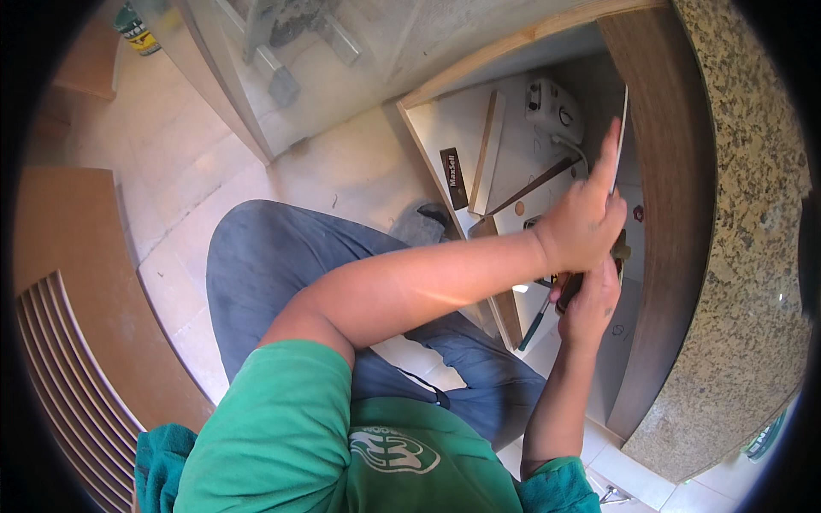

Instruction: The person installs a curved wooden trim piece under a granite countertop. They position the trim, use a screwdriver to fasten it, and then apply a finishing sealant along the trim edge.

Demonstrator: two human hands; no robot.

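Note:
My left hand [583, 224] reaches across to the right, into an open wooden cabinet under a stone countertop. Its index finger lies straight along a thin pale strip [623, 111], seen nearly edge-on, while the other fingers curl in. Just below, nearly touching it, my right hand [590, 301] is closed around a dark brown handle [568, 292]; what the handle belongs to is mostly hidden by the hands. Beside the right hand, a tool with a dark green handle [534, 327] leans at the cabinet's near edge. A brass-coloured piece [622, 248] shows behind the hands.
Inside the cabinet are a white device with a knob [554, 109], a wooden strip [487, 154], a long dark bar [534, 185] and a small dark box [453, 178]. The granite countertop [744, 256] borders the right. At left lies a slatted wooden door [77, 231].

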